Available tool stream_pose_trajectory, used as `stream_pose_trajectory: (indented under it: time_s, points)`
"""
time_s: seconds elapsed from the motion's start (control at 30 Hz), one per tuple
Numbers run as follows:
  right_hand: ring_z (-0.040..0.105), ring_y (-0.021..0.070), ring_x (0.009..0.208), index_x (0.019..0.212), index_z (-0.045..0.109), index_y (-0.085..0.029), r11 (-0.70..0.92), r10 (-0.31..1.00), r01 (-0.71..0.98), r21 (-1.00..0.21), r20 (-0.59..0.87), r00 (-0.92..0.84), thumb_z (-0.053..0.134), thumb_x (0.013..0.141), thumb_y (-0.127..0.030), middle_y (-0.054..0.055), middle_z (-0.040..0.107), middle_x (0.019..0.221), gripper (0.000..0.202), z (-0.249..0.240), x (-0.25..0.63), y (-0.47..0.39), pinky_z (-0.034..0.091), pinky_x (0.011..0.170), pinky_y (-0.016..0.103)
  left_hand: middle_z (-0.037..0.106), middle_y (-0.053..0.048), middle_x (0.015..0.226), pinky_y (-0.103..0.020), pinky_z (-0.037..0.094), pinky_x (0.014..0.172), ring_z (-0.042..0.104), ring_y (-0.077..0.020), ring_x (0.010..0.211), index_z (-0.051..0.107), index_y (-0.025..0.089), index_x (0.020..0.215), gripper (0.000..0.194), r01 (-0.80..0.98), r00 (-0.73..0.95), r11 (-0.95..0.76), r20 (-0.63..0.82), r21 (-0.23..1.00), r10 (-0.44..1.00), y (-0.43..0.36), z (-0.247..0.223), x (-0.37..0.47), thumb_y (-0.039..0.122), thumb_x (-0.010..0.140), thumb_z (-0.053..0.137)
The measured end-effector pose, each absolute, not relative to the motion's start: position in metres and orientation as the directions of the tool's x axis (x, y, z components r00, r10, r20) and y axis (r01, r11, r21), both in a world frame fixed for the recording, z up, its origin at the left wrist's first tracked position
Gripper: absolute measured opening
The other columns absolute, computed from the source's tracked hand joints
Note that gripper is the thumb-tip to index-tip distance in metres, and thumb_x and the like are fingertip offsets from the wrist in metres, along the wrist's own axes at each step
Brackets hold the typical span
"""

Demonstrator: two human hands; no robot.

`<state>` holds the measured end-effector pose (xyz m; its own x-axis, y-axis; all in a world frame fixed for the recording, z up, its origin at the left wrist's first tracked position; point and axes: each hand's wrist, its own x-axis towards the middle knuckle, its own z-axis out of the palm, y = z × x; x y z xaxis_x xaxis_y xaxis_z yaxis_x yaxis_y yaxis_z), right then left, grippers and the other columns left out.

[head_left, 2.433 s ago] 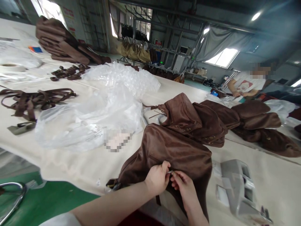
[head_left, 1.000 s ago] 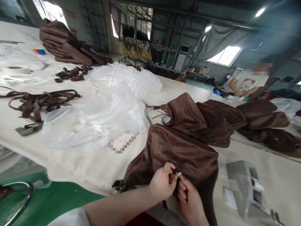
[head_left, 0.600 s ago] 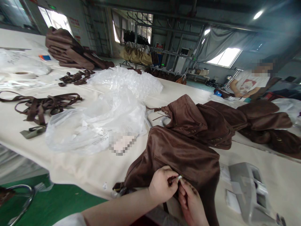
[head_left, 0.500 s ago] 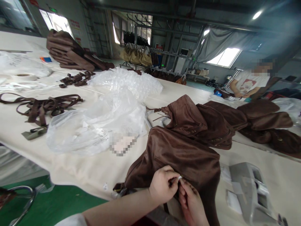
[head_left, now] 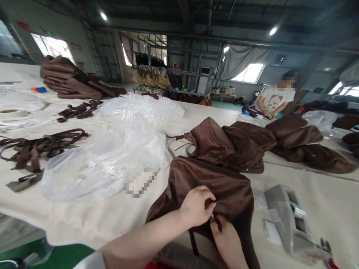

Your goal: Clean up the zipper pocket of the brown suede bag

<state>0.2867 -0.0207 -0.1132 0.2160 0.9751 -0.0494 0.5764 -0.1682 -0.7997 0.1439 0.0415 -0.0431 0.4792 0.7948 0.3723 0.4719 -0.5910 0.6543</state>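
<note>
A dark brown leather bag (head_left: 230, 186) lies on the table right in front of me. Over its front, my left hand (head_left: 198, 205) is closed in a pinch, thumb against fingertips; what it pinches, if anything, is hidden. Just below and to the right, my right hand (head_left: 228, 239) is closed too, with a small white piece (head_left: 212, 216) showing at its thumb and fingertips. That piece is too small to name. Both hands are close together near the bag's lower middle.
More brown bags (head_left: 210, 140) lie behind and to the right. A grey tape dispenser (head_left: 290, 220) stands at right. Clear plastic bags (head_left: 112, 160) and brown straps (head_left: 36, 149) cover the left side. A person (head_left: 277, 97) works across the table.
My left hand has come slightly away from the right and sits higher on the bag. The white piece shows less than before. The camera view has shifted.
</note>
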Motion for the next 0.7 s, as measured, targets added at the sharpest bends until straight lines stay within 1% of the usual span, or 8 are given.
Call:
stream_pose_trajectory:
  time_s: [0.07,0.13,0.2,0.33,0.4,0.5,0.6,0.7]
  points:
    - [0.059,0.0184,0.060,0.073,0.058,-0.021,-0.144,0.983,0.799,-0.584,0.007,0.182,0.045,0.082,-0.028,0.006,0.065,0.066,0.018,-0.115,0.294,-0.023,0.035,0.054,0.027,0.065,-0.004,0.088,-0.029,0.050,0.080,0.062,-0.0182,0.085,0.068,0.019,0.086,0.011,0.518,0.678,-0.704,0.268,0.486,0.684,0.056,-0.039,0.156,0.025,0.078,0.063]
    - [0.063,0.0195,0.064,0.077,0.060,-0.021,-0.099,0.991,0.876,-0.471,0.037,0.132,0.038,0.088,-0.027,0.008,0.068,0.071,0.026,-0.119,0.301,-0.025,0.036,0.056,0.027,0.066,-0.007,0.088,-0.034,0.052,0.077,0.063,-0.0231,0.086,0.069,0.017,0.087,0.020,0.561,0.779,-0.770,0.121,0.305,0.615,0.067,-0.039,0.170,0.033,0.076,0.068]
    - [0.066,0.0197,0.068,0.080,0.061,-0.021,-0.050,0.995,0.894,-0.445,0.055,0.083,0.032,0.093,-0.028,0.008,0.070,0.073,0.032,-0.123,0.308,-0.025,0.038,0.058,0.027,0.066,-0.011,0.088,-0.037,0.053,0.072,0.064,-0.0267,0.085,0.068,0.013,0.089,0.028,0.593,0.799,-0.790,0.010,0.153,0.602,0.073,-0.041,0.186,0.035,0.074,0.070]
    - [0.068,0.0197,0.071,0.084,0.063,-0.022,-0.042,0.995,0.875,-0.482,0.055,0.078,0.031,0.094,-0.026,0.006,0.072,0.078,0.034,-0.127,0.315,-0.021,0.041,0.061,0.026,0.068,-0.013,0.084,-0.035,0.053,0.062,0.066,-0.0260,0.077,0.069,0.010,0.086,0.015,0.576,0.809,-0.817,-0.139,-0.008,0.571,0.074,-0.044,0.212,0.018,0.074,0.067]
    - [0.068,0.0192,0.074,0.088,0.065,-0.022,-0.047,0.995,0.845,-0.532,0.052,0.088,0.032,0.094,-0.026,0.005,0.073,0.081,0.033,-0.126,0.315,-0.020,0.042,0.063,0.026,0.068,-0.014,0.083,-0.034,0.052,0.059,0.065,-0.0261,0.076,0.070,0.009,0.082,0.010,0.536,0.828,-0.842,-0.160,-0.057,0.538,0.071,-0.047,0.218,0.013,0.073,0.065]
    - [0.069,0.0188,0.074,0.091,0.067,-0.022,-0.058,0.990,0.825,-0.562,0.071,0.118,0.033,0.093,-0.026,0.006,0.074,0.086,0.034,-0.124,0.313,-0.017,0.043,0.065,0.026,0.067,-0.016,0.082,-0.032,0.050,0.055,0.064,-0.0252,0.073,0.069,0.008,0.079,0.009,0.471,0.874,-0.877,-0.086,-0.095,0.479,0.070,-0.052,0.216,0.010,0.075,0.062]
    - [0.068,0.0200,0.067,0.085,0.067,-0.022,-0.082,0.980,0.876,-0.475,0.120,0.157,0.032,0.093,-0.029,0.007,0.073,0.080,0.036,-0.125,0.315,-0.015,0.043,0.058,0.027,0.066,-0.014,0.079,-0.032,0.051,0.057,0.063,-0.0233,0.070,0.067,0.007,0.079,0.010,0.429,0.903,-0.900,0.027,-0.075,0.428,0.074,-0.057,0.204,0.015,0.075,0.062]
    - [0.064,0.0205,0.054,0.080,0.067,-0.023,-0.083,0.968,0.942,-0.325,0.199,0.154,0.034,0.093,-0.032,0.008,0.070,0.068,0.037,-0.133,0.328,-0.013,0.039,0.048,0.029,0.066,-0.009,0.082,-0.034,0.052,0.065,0.063,-0.0225,0.074,0.067,0.013,0.082,0.017,0.480,0.862,-0.874,0.144,0.072,0.485,0.079,-0.061,0.190,0.027,0.075,0.061]
